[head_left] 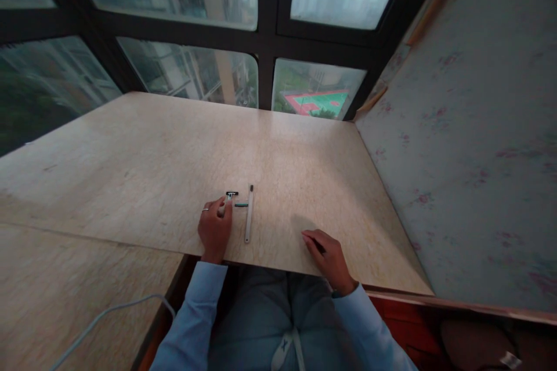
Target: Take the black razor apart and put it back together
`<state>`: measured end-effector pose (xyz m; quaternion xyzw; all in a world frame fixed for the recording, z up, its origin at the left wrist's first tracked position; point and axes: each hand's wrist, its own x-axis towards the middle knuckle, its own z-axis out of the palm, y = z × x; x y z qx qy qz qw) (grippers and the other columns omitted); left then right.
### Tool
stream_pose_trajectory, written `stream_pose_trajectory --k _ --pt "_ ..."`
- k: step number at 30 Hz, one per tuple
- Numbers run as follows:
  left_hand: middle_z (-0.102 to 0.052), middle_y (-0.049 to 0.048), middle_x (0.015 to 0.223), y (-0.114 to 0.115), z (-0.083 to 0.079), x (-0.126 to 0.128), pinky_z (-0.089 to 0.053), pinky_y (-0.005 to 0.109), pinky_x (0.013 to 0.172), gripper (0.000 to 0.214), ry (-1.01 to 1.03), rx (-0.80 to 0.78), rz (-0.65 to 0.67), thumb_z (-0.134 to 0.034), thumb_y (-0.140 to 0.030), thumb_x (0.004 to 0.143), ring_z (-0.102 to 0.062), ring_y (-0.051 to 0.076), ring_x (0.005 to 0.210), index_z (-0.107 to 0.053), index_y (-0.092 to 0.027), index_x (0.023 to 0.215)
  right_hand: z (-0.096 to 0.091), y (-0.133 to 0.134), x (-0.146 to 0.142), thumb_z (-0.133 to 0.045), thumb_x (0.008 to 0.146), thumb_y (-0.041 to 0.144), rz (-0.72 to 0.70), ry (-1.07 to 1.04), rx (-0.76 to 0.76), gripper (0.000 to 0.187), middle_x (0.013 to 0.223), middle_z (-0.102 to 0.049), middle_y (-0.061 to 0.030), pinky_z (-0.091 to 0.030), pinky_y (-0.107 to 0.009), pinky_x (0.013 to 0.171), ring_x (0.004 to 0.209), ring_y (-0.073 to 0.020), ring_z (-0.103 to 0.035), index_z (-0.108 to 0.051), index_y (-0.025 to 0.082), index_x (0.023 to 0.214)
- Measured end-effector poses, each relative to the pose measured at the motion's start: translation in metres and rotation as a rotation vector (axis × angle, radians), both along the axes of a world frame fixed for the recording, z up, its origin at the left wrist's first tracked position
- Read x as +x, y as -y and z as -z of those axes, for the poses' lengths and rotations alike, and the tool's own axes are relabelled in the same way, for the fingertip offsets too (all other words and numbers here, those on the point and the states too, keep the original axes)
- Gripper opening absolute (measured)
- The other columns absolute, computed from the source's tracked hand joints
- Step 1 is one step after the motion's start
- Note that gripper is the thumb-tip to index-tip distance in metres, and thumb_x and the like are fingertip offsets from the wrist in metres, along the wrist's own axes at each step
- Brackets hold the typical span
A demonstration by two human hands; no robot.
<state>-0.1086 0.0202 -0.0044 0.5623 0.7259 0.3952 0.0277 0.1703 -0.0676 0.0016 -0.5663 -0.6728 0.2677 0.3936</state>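
My left hand [214, 226] rests on the beige stone tabletop [174, 168], its fingers closed around a small razor [230, 196] whose dark head pokes out past the fingertips. A ring shows on one finger. Just right of it lies a long pale toothbrush [249, 214], pointing away from me, with a small green piece [241, 204] between the two. My right hand [327, 255] lies near the table's front edge, fingers curled inward, touching nothing I can make out.
Dark-framed windows [265, 52] run along the far edge of the table. A floral-patterned wall panel [470, 145] stands at the right. A white cable [108, 313] hangs at the lower left over a second slab [65, 284].
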Motion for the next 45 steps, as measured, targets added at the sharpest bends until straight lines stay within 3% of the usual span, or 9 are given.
stream_pose_trajectory --k 5,9,11,14,17,19,23,33,45 --pt "-0.068 0.0106 0.089 0.01 -0.005 0.001 -0.047 0.031 0.071 0.025 0.006 0.218 -0.027 -0.047 -0.026 0.087 -0.06 0.017 0.077 -0.068 -0.014 0.093 0.003 0.011 0.025 -0.057 0.087 0.045 0.237 -0.229 -0.099 0.031 0.075 -0.07 -0.0057 -0.053 -0.03 0.059 0.063 -0.0186 -0.064 -0.073 0.019 0.094" --pt "-0.068 0.0105 0.086 0.033 -0.013 0.032 -0.049 0.032 0.071 0.021 0.012 0.325 0.01 -0.051 -0.028 0.087 -0.061 0.019 0.082 -0.068 -0.015 0.09 0.006 0.006 0.029 -0.059 0.083 0.05 0.271 -0.394 -0.148 0.036 0.068 -0.066 -0.0033 -0.05 -0.027 0.052 0.055 -0.0158 -0.06 -0.072 0.017 0.095" --pt "-0.068 0.0097 0.086 0.044 -0.016 0.058 -0.05 0.032 0.071 0.019 0.044 0.344 0.143 -0.051 -0.025 0.088 -0.062 0.018 0.08 -0.068 -0.015 0.09 0.007 0.005 0.032 -0.057 0.085 0.051 0.222 -0.431 -0.185 0.038 0.068 -0.065 -0.0033 -0.048 -0.025 0.05 0.056 -0.0155 -0.059 -0.071 0.017 0.093" --pt "-0.069 0.0079 0.086 0.053 -0.015 0.096 -0.05 0.029 0.07 0.018 0.111 0.236 0.475 -0.051 -0.022 0.088 -0.062 0.016 0.079 -0.069 -0.018 0.092 0.006 0.008 0.043 -0.05 0.09 0.051 0.143 -0.369 -0.206 0.039 0.066 -0.065 -0.0033 -0.047 -0.024 0.052 0.057 -0.0157 -0.06 -0.069 0.017 0.085" --pt "-0.069 0.0064 0.082 0.05 -0.007 0.121 -0.051 0.028 0.07 0.021 0.158 0.073 0.745 -0.05 -0.022 0.089 -0.064 0.015 0.077 -0.07 -0.02 0.093 0.003 0.015 0.063 -0.049 0.092 0.048 0.189 -0.213 -0.142 0.037 0.067 -0.065 -0.0038 -0.048 -0.026 0.059 0.062 -0.0173 -0.062 -0.069 0.018 0.082" --pt "-0.07 0.0058 0.083 0.045 0.0 0.127 -0.052 0.028 0.071 0.02 0.168 -0.025 0.824 -0.051 -0.022 0.088 -0.065 0.015 0.077 -0.07 -0.02 0.093 0.002 0.018 0.076 -0.049 0.091 0.048 0.259 -0.166 -0.11 0.036 0.068 -0.066 -0.0042 -0.049 -0.027 0.061 0.063 -0.0184 -0.063 -0.069 0.019 0.083" --pt "-0.072 0.0054 0.086 0.038 0.006 0.126 -0.052 0.028 0.072 0.018 0.189 -0.11 0.818 -0.054 -0.021 0.086 -0.067 0.016 0.08 -0.07 -0.02 0.093 0.001 0.02 0.085 -0.05 0.09 0.05 0.325 -0.213 -0.111 0.037 0.069 -0.067 -0.0047 -0.05 -0.027 0.059 0.06 -0.0184 -0.062 -0.068 0.018 0.087" --pt "-0.072 0.0057 0.086 0.042 0.008 0.124 -0.052 0.029 0.075 0.019 0.262 -0.08 0.797 -0.053 -0.021 0.087 -0.067 0.017 0.083 -0.07 -0.018 0.093 0.006 0.018 0.08 -0.051 0.089 0.046 0.322 -0.132 -0.077 0.035 0.075 -0.07 -0.0066 -0.049 -0.028 0.065 0.068 -0.0199 -0.063 -0.07 0.016 0.088" --pt "-0.07 0.0064 0.085 0.043 0.008 0.124 -0.049 0.029 0.072 0.019 0.307 -0.104 0.813 -0.051 -0.022 0.089 -0.065 0.017 0.081 -0.07 -0.017 0.092 0.008 0.019 0.08 -0.052 0.089 0.048 0.336 -0.128 -0.071 0.037 0.079 -0.072 -0.0086 -0.049 -0.028 0.061 0.072 -0.0216 -0.065 -0.071 0.016 0.089"
